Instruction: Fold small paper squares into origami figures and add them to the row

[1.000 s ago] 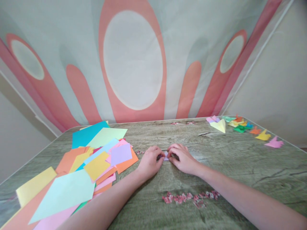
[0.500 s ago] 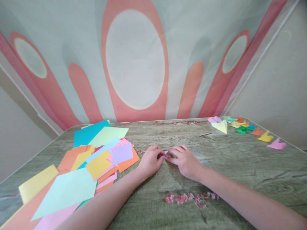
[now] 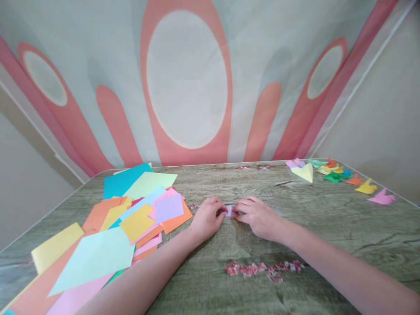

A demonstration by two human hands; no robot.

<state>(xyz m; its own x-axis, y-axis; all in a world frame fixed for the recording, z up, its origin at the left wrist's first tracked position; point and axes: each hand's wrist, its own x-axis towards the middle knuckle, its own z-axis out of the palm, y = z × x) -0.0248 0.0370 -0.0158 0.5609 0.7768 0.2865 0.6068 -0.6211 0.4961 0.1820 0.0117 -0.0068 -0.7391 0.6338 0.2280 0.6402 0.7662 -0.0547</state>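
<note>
A small piece of lilac paper lies low over the middle of the table, between my two hands. My left hand pinches its left edge between thumb and fingers. On the other side my right hand has its bent fingertips closed at the paper's right edge. The fingers cover both ends of the paper, so its full shape and folds are hidden. Just left of my left hand is a lilac sheet on top of other loose coloured paper.
Coloured sheets, among them a teal sheet and a pale mint sheet, spread over the left of the wood-patterned table. Several folded paper figures, such as a pink one, and a pale yellow paper plane stand at the back right.
My right hand has shifted slightly right, away from my left, and more of the lilac paper shows between them. The whole view has moved a little.
</note>
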